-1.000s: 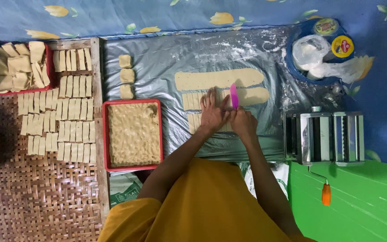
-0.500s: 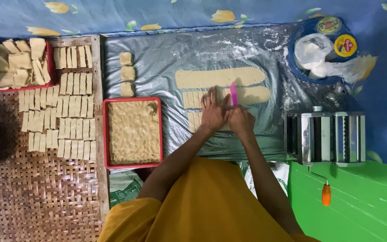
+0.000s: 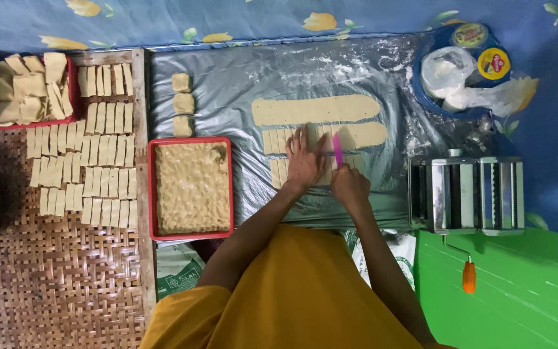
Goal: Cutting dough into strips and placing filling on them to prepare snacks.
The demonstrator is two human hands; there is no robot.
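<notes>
The middle dough strip (image 3: pixel 350 136) on the floured plastic sheet (image 3: pixel 227 84) is being cut into short pieces: left hand (image 3: pixel 305 158) pressed flat on it, right hand (image 3: pixel 350 184) fingers closed around a pink cutter (image 3: pixel 338 148), probably needing another even crosswise stroke beside the last.

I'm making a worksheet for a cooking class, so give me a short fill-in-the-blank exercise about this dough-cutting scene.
1. The right hand holds a cutter whose colour is ____.
2. The left hand presses flat on a strip of ____.
3. The tray of dough mix left of the plastic sheet has a ____ rim.
4. The metal pasta machine has a crank handle coloured ____.

Missing words: pink; dough; red; orange
</notes>
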